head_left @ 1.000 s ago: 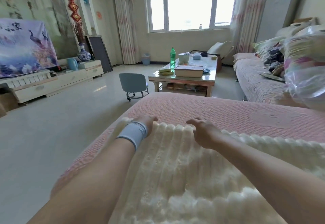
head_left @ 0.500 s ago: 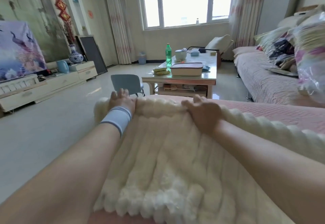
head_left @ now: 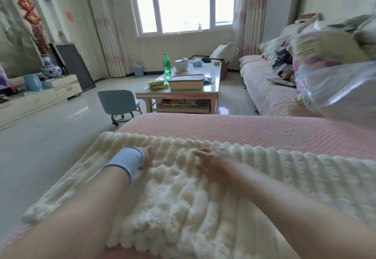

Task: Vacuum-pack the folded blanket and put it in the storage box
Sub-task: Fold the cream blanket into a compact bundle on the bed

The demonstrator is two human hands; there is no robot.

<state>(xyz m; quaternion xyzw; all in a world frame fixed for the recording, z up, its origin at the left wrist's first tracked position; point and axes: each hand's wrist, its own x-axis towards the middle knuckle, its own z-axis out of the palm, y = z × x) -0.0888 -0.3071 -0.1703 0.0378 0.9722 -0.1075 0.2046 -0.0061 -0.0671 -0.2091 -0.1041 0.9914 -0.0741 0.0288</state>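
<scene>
A cream, ribbed fluffy blanket (head_left: 183, 201) lies folded in layers on the pink sofa cover (head_left: 234, 130) in front of me. My left hand (head_left: 146, 158), with a pale blue wristband, rests on the far edge of the top layer. Its thumb points forward and its fingers are sunk in the pile, out of sight. My right hand (head_left: 211, 162) lies flat on the same edge a little to the right, fingers spread, holding nothing. A clear plastic bag (head_left: 341, 93) with bedding inside sits on the sofa at the right.
A glass-topped coffee table (head_left: 177, 94) beyond the sofa edge carries a beige lidded box (head_left: 186, 81) and a green bottle (head_left: 166, 66). A small blue wheeled stool (head_left: 118, 103) stands left of it. Open tiled floor (head_left: 50, 140) spreads to the left.
Both hands carried the blanket's edge up and forward, then laid it down, so a top layer now lies folded over the lower one. The hands have come lower and nearer.
</scene>
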